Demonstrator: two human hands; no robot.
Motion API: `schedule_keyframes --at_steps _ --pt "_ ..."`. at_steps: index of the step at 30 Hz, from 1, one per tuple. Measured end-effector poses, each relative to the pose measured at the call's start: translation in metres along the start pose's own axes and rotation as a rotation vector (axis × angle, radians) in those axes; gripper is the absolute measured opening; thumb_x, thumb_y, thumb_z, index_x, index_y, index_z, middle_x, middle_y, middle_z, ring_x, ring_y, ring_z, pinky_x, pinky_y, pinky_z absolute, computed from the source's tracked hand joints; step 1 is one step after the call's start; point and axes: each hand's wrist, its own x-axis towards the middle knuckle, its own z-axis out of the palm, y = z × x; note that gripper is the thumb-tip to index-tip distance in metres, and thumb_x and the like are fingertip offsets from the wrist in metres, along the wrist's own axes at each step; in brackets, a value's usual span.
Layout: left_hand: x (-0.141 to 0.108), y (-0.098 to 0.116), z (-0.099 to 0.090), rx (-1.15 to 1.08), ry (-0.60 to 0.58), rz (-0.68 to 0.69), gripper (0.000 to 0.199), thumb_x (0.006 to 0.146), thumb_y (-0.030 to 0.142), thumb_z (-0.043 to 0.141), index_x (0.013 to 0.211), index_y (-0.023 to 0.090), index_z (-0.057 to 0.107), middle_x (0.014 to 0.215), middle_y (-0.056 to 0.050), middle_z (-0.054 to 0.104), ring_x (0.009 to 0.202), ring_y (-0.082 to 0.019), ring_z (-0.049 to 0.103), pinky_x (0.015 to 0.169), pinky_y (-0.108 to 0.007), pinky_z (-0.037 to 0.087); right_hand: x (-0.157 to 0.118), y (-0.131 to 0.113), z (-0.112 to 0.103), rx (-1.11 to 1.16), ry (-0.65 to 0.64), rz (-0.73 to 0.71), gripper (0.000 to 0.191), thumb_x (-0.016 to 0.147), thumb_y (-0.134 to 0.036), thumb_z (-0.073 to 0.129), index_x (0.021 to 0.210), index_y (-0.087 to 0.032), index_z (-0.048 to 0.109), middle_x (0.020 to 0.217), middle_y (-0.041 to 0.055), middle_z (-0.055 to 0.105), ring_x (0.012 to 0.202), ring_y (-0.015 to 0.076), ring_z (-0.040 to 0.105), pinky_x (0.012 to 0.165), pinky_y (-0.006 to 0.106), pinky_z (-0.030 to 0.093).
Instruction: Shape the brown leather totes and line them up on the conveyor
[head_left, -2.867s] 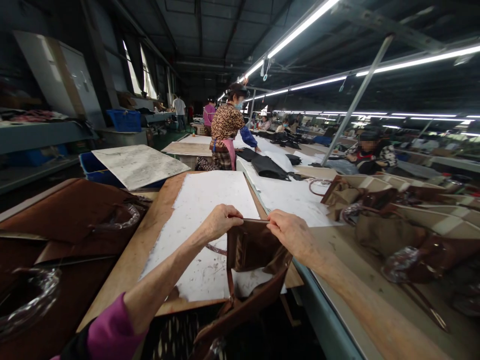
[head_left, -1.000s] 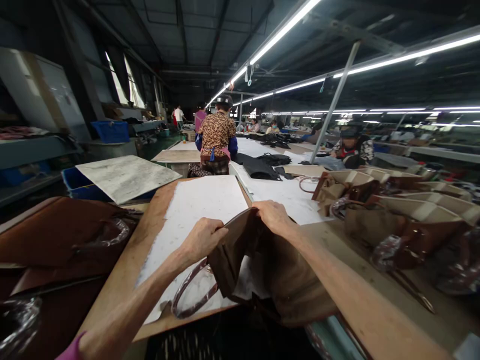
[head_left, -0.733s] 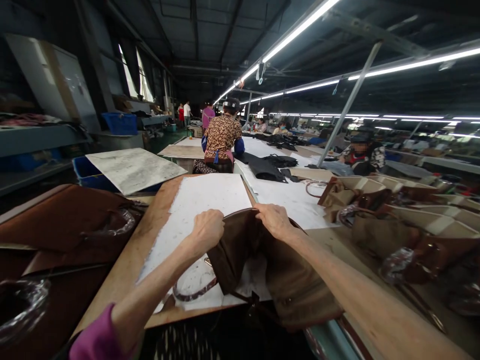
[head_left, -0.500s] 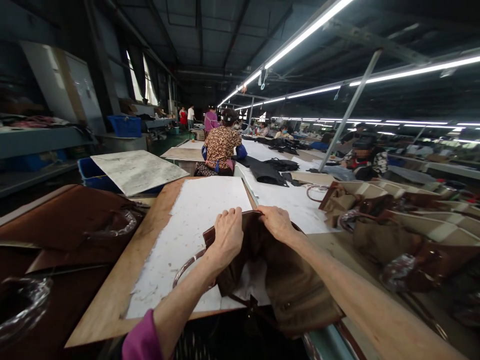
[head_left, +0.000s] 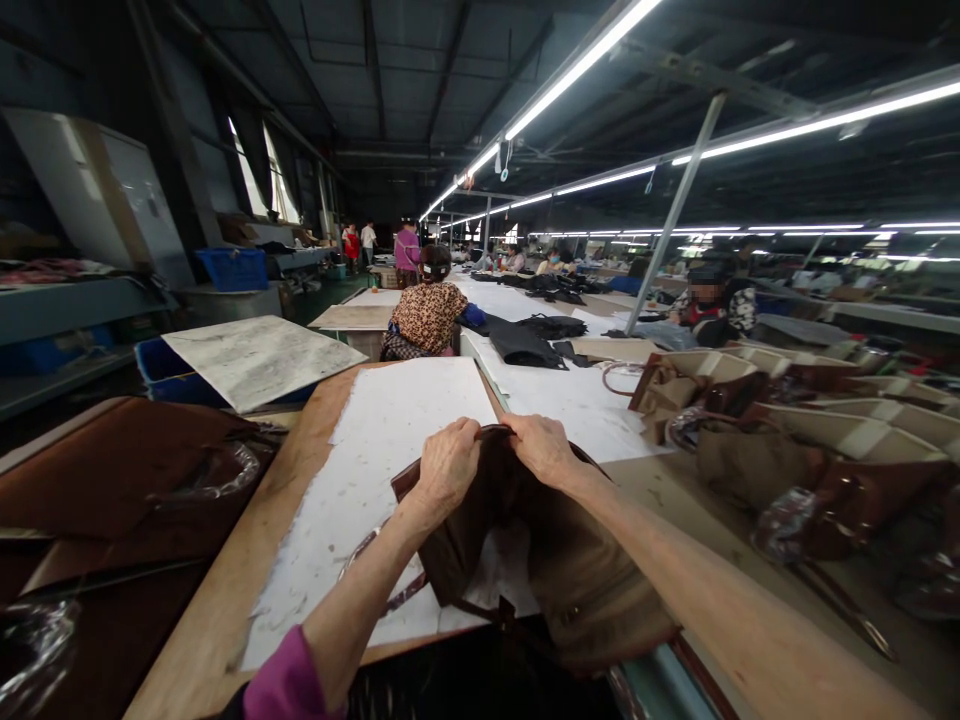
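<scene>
A brown and olive handbag (head_left: 592, 580) stands at the table's near edge, its rim bent into an arch. My left hand (head_left: 452, 462) is closed on the top of that rim. Close beside it, my right hand (head_left: 541, 446) grips the same edge, fingertips pressed over it. Below my left forearm a plastic-wrapped handle (head_left: 364, 550) of the bag shows in part. The bag's lower part hangs over the table edge near my lap. Both thumbs are mostly hidden behind the fabric.
White paper (head_left: 405, 420) covers a wooden board (head_left: 202, 600). Brown bag pieces (head_left: 127, 480) are piled on the left; several similar handbags (head_left: 757, 450) stand on the right. Ahead, a person in a leopard-print top (head_left: 427, 315) sits by black pieces (head_left: 525, 340). A slanted metal post (head_left: 675, 215) rises to the right.
Both hands keep hold of the bag's rim and have drawn slightly closer together. The view has turned a little to the right. The seated person ahead has bent lower.
</scene>
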Motion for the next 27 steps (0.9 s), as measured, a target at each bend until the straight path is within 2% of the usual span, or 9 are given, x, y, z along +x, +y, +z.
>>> schedule_keyframes --at_steps 5,8,15,21,27 --pt "0.002 0.0004 0.0026 -0.004 -0.037 -0.091 0.012 0.082 0.026 0.038 0.084 0.021 0.049 0.086 0.0 0.06 0.076 -0.015 0.056 0.061 -0.025 0.035 -0.0019 0.0035 -0.0002 0.162 0.066 -0.049 0.017 0.075 -0.028 0.051 0.093 -0.028 0.054 0.087 -0.0033 0.063 0.085 0.0158 0.055 0.065 0.025 0.032" --pt "0.0025 0.001 0.0016 -0.006 -0.051 -0.13 0.012 0.082 0.027 0.04 0.085 0.021 0.05 0.089 0.0 0.06 0.078 -0.015 0.057 0.063 -0.024 0.035 -0.0023 0.0035 0.0011 0.186 0.093 -0.052 0.014 0.077 -0.029 0.051 0.09 -0.027 0.055 0.086 -0.0035 0.063 0.084 0.0147 0.055 0.067 0.024 0.033" --pt "0.0014 0.0023 -0.0028 0.0 -0.067 -0.122 0.014 0.083 0.027 0.039 0.087 0.022 0.051 0.09 0.0 0.059 0.078 -0.015 0.056 0.064 -0.024 0.037 -0.004 0.0004 0.0035 0.068 0.107 -0.056 0.016 0.084 -0.03 0.043 0.092 -0.026 0.055 0.09 -0.0016 0.063 0.086 0.0149 0.056 0.069 0.024 0.034" --pt "-0.0015 -0.0036 -0.0037 -0.038 -0.053 0.06 0.013 0.083 0.022 0.039 0.084 0.022 0.052 0.104 0.003 0.054 0.081 -0.011 0.054 0.064 -0.021 0.037 -0.0074 -0.0012 0.0055 -0.052 0.094 -0.086 0.018 0.084 -0.027 0.04 0.098 -0.025 0.051 0.092 0.0009 0.062 0.082 0.0172 0.057 0.061 0.024 0.034" --pt "0.0013 -0.0042 0.003 -0.005 -0.025 -0.067 0.012 0.082 0.029 0.04 0.085 0.022 0.05 0.088 0.001 0.059 0.077 -0.014 0.055 0.063 -0.024 0.036 -0.0085 -0.006 0.0052 -0.07 0.099 -0.046 0.021 0.085 -0.036 0.039 0.096 -0.026 0.053 0.092 0.0004 0.063 0.083 0.0175 0.057 0.062 0.025 0.035"
